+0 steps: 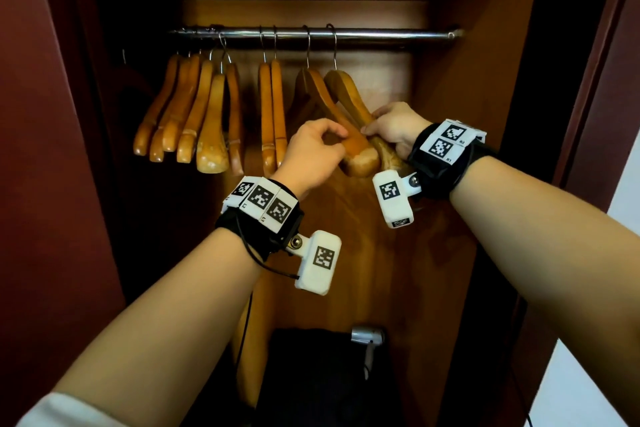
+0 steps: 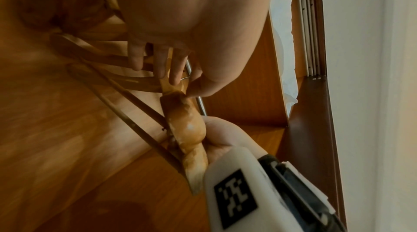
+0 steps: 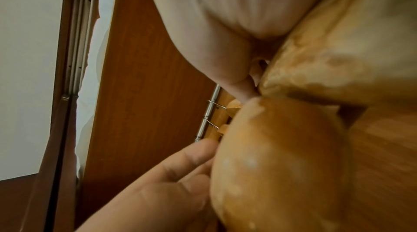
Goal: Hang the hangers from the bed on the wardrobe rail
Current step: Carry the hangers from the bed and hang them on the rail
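A metal rail (image 1: pixel 381 35) spans the wardrobe with several wooden hangers hooked on it. My left hand (image 1: pixel 333 142) grips the near arm of the second hanger from the right (image 1: pixel 360 158), fingers and thumb curled round it (image 2: pixel 171 70). My right hand (image 1: pixel 384 128) grips the near arm of the rightmost hanger (image 1: pixel 346 90), just beside the left hand. Both hangers have their hooks over the rail and are tilted toward me. In the right wrist view the rightmost hanger (image 3: pixel 338 48) lies against my palm, with the other hanger's rounded end (image 3: pixel 282 164) in front.
A tight group of hangers (image 1: pixel 194 114) hangs at the rail's left, and a pair (image 1: pixel 273 114) at the middle. Wardrobe side walls (image 1: pixel 485 80) stand close on both sides. A silver hair dryer (image 1: pixel 367 340) lies on a dark item at the bottom.
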